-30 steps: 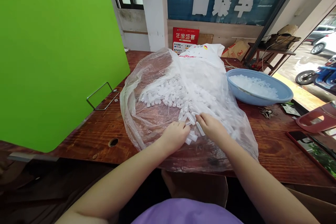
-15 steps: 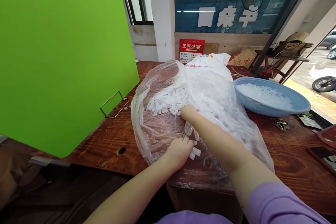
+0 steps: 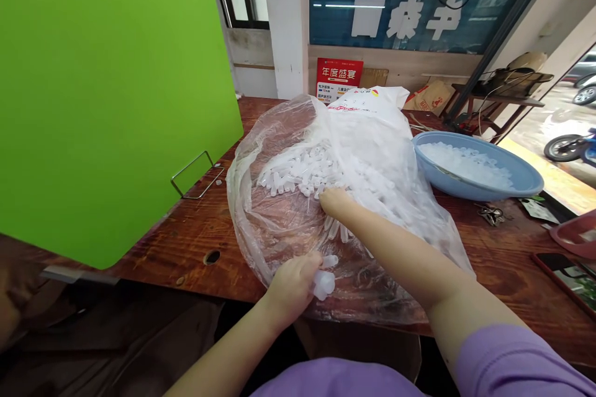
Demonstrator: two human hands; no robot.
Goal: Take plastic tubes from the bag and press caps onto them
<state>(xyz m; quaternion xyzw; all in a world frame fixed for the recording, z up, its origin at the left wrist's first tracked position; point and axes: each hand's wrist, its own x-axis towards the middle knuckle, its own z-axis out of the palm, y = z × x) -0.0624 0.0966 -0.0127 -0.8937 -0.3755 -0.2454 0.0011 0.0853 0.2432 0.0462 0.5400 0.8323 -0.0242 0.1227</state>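
A large clear plastic bag [image 3: 242,223] lies open toward me, with a heap of small whitish plastic tubes [image 3: 298,170] inside. My left hand [image 3: 293,280] is closed around several translucent white plastic tubes [image 3: 325,284], whose ends stick out to the right of the fingers, at the bag's near part. My right hand [image 3: 336,201] reaches into the bag at the near edge of the heap. Its fingers curl downward and are mostly hidden; more tubes [image 3: 333,229] show from beneath it.
A blue basin [image 3: 479,164] holding similar white pieces stands at the right on the wooden table [image 3: 190,236]. Keys [image 3: 491,216] and a phone [image 3: 565,279] lie nearer. A big green panel [image 3: 116,93] with a wire handle [image 3: 198,177] blocks the left.
My left hand has drawn back toward me and a little left, away from my right hand, with tubes in it. My right hand stays at the heap. The view has tilted slightly.
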